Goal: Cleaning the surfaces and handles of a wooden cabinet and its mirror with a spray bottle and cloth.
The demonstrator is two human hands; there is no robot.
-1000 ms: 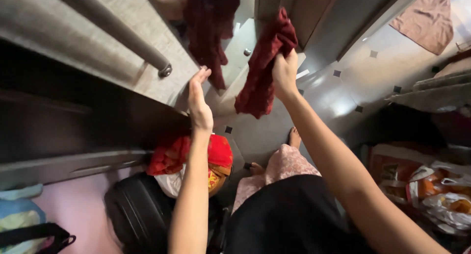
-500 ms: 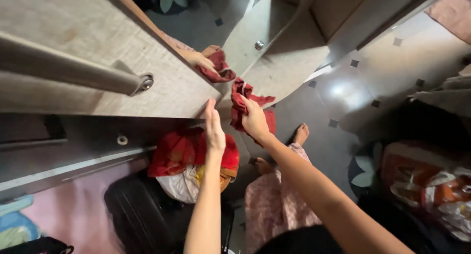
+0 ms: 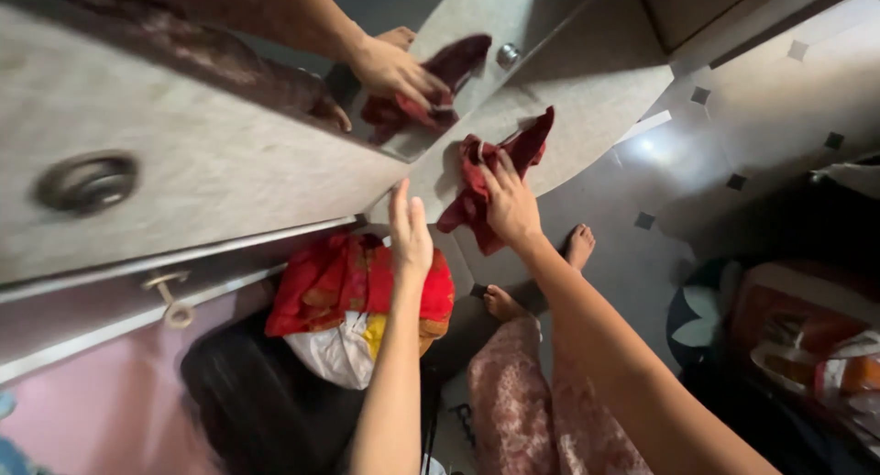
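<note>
While the red cloth [image 3: 486, 177] is bunched under the right hand [image 3: 510, 207] and pressed flat against the cupboard door [image 3: 211, 163], its length running up-right to down-left, the left hand [image 3: 409, 232] is held open and empty just beside it, at the door's edge.

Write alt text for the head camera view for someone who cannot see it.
The right hand presses a dark red cloth against a wardrobe door, while the left hand rests open on the door's edge. A red bundle sits below.
</note>
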